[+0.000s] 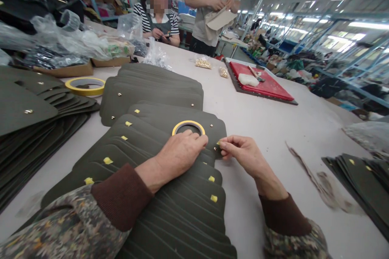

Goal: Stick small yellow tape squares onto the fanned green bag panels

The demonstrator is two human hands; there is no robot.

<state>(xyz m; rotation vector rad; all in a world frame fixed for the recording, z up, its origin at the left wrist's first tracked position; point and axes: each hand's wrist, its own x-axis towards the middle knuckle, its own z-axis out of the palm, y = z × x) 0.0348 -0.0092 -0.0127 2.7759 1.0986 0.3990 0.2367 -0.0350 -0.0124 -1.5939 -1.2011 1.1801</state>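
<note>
Tape [189,122] sits over the panels [161,129] at our left hand [181,150], its grip uncertain, fingertips hidden; we expect the roll light, firm, best held by its rim. Our right hand [242,151] pinches a scrap [219,143], likely flimsy and sticky.

matt smooth panels [179,198], shiny metal studs [119,94], papery tape roll [189,122], glossy plastic bags [156,54]
</note>
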